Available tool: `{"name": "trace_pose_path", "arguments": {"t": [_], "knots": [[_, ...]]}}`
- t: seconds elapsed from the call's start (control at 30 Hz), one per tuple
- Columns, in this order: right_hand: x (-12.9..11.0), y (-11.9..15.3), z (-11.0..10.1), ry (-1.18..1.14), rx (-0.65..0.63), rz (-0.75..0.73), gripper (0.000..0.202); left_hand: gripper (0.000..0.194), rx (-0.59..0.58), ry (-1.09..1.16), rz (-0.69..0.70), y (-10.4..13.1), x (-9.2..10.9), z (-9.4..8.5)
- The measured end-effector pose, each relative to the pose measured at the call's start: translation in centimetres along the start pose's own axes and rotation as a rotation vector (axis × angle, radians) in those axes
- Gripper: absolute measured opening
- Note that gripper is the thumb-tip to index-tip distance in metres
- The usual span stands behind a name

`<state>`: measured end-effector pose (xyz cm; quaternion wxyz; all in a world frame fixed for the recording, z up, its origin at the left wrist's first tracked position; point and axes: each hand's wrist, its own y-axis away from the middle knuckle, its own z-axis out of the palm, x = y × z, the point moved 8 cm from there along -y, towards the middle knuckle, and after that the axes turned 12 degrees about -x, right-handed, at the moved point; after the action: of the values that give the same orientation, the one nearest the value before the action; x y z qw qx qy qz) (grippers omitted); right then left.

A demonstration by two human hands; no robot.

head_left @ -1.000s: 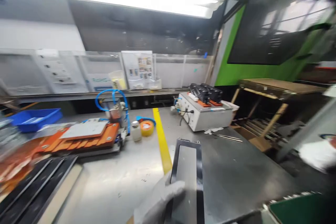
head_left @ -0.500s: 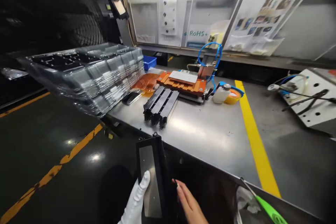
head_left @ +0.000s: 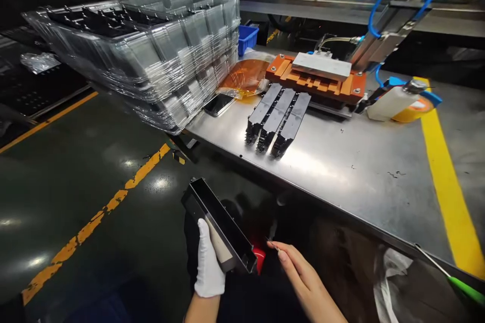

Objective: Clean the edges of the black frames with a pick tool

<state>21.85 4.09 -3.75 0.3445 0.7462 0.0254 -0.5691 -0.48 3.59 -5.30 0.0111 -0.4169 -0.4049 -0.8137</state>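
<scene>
My left hand (head_left: 209,265), in a white glove, grips a long black rectangular housing (head_left: 223,222) below the table edge. Its hollow, dark inside faces up and to the right, and a pale strip runs along the side under my thumb. My bare right hand (head_left: 297,265) is just right of the housing, apart from it. Thumb and index finger pinch a small thin metal piece (head_left: 273,245), too small to name exactly. On the metal table, several long black parts with grey tops (head_left: 278,116) lie side by side.
A tall stack of clear plastic trays (head_left: 162,70) overhangs the table's left end. Behind the black parts stands an orange fixture (head_left: 276,66) with a blue air hose (head_left: 373,15). A phone (head_left: 220,104), a white bottle (head_left: 396,101) and a green-handled tool (head_left: 468,290) are also around.
The housing has turned in my left hand, from its flat pale face to its hollow side. My right hand stays to its right, still pinching. The view has shifted down and closer to the table.
</scene>
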Motion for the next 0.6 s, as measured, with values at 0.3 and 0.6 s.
{"name": "trace_pose_path", "arguments": {"t": [0.3,0.6], "knots": [[-4.8,1.3,0.2,0.175,0.055,-0.194,0.026,0.06,0.005,0.216,-0.065,0.7,1.6,3.8],[-6.8,1.1,1.4,0.345,0.001,-0.308,0.025,0.071,-0.031,0.242,-0.025,0.3,1.7,3.6]]}}
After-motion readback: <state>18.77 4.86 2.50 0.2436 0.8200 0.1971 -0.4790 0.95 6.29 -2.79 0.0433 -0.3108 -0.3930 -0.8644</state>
